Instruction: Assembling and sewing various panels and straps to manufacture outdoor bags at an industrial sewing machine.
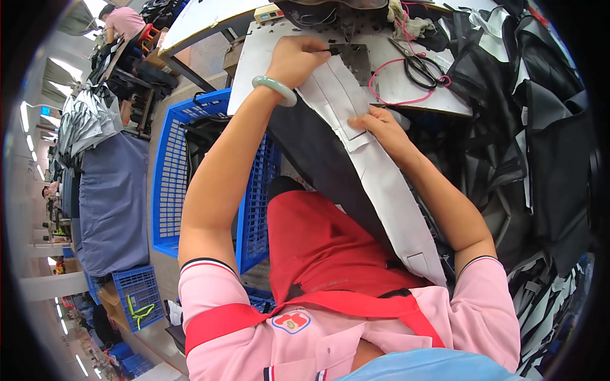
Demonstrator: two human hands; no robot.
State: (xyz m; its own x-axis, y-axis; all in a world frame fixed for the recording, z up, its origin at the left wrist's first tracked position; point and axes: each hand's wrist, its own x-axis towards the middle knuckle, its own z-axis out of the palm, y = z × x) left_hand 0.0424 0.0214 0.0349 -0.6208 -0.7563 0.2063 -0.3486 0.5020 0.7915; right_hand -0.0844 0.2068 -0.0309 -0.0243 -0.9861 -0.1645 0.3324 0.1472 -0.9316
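A long white fabric strip [389,190] with dark stitched lines runs from the table edge down across my lap, a dark fabric panel [318,152] hanging alongside it. My left hand [297,60], a pale green bangle on its wrist, is closed at the strip's far end, where a small black piece [332,51] shows at the fingertips. Farther down, my right hand [384,132] pinches the strip's right edge beside a stitched rectangle, thumb on top. Just beyond the strip's far end, part of a sewing machine [346,26] stands over a metal plate [351,60].
Black-handled scissors [420,70] with a pink cord lie on the white table [397,89], right of the plate. Left of my legs stands a blue plastic crate [170,184]. Dark fabric pieces [495,146] are heaped at right. A person in pink [126,24] sits far left.
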